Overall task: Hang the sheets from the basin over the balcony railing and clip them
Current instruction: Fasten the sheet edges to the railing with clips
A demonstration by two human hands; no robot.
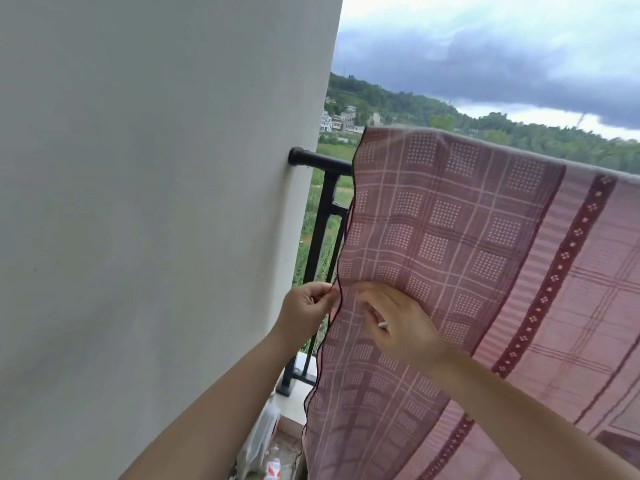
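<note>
A thin pink-and-maroon checked sheet [460, 244] hangs draped over the black balcony railing [322, 164], covering most of it to the right. My left hand [304, 313] pinches the sheet's dark wavy left edge about halfway down. My right hand [398, 323] lies against the sheet just right of that edge, fingers curled on the fabric, with a small white object showing between the fingers. The basin is out of view.
A white wall [156, 202] fills the left side, where the railing meets it. Clear plastic bottles [263, 441] stand on the floor at the foot of the railing post. Beyond the railing lie fields, houses and wooded hills.
</note>
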